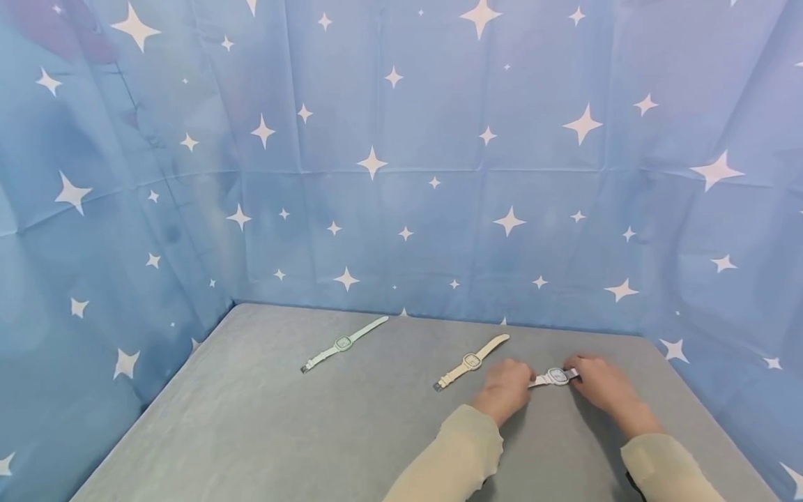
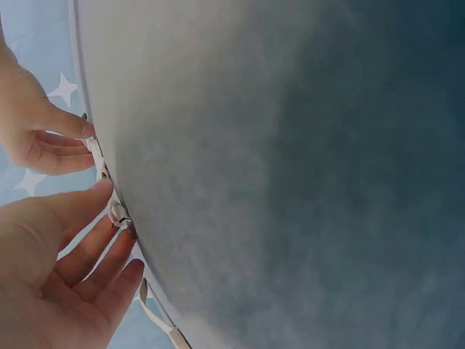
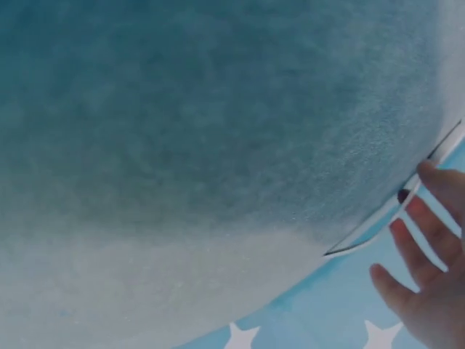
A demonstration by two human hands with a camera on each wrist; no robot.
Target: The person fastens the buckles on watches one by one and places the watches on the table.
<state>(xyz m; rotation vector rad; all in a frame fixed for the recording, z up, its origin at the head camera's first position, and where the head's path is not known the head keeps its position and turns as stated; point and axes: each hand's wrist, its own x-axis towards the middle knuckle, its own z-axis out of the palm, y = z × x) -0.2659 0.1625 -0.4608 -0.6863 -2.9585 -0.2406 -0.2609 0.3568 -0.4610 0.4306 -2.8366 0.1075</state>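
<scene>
Checking in from the remote end: the white watch point(image 1: 557, 376) is on the right side of the worktop point(image 1: 251, 432), in the far half, and both hands are on it. Left hand point(image 1: 504, 390) has the left strap end pinched, right hand point(image 1: 605, 385) has the right one, with the dial facing up between them. Can't tell from my views whether it's resting flat or lifted a touch.

Handling-wise, I'd bet it's light, with a bendy strap that'll droop or twist if you only grab one end. The case is probably the stiff, heavier lump in the middle, and I'd guess its front is smooth and scratchable, so I'd keep fingertips off it. Gripping both strap ends like this looks right to me: thumb and finger each side, gentle tension, no yanking.

Cream watch point(image 1: 472, 362) lies just left of the left hand, pale green watch point(image 1: 343, 343) further left, both stretched out. Same advice for those: hold the strap, not the dial.
</scene>
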